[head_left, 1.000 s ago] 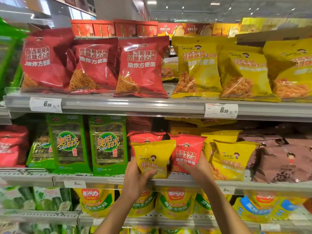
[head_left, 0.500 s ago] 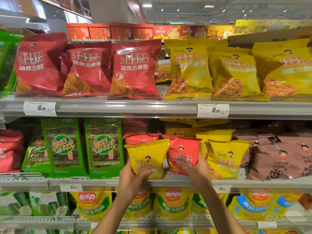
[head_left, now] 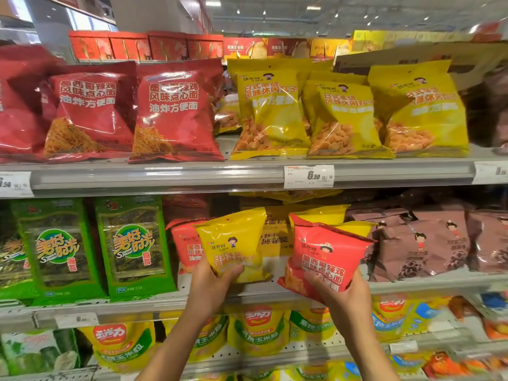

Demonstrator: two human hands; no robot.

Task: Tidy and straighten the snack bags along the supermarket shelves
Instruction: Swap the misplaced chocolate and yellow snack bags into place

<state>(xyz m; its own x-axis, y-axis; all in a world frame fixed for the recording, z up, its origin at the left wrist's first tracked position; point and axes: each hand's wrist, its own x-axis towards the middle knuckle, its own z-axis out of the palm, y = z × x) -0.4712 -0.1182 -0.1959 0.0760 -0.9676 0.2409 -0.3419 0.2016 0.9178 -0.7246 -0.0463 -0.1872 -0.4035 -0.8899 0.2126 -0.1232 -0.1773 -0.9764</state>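
Observation:
My left hand (head_left: pixel 213 284) grips the bottom of a small yellow snack bag (head_left: pixel 233 240) in front of the middle shelf (head_left: pixel 412 287). My right hand (head_left: pixel 341 292) grips the lower edge of a small red snack bag (head_left: pixel 327 251), lifted off the shelf and tilted toward me. Another small red bag (head_left: pixel 184 243) stands behind the yellow one. More yellow bags (head_left: pixel 319 215) lie behind, one upside down.
Green seaweed packs (head_left: pixel 132 246) stand left on the middle shelf, brown bags (head_left: pixel 423 243) right. The upper shelf holds large red bags (head_left: pixel 176 111) and large yellow bags (head_left: pixel 272 108). Yellow corn-snack bags (head_left: pixel 255 331) fill the lower shelf.
My right hand has pulled the red bag off the shelf, out and to the right. The yellow bag in my left hand has lifted slightly. The view has shifted closer.

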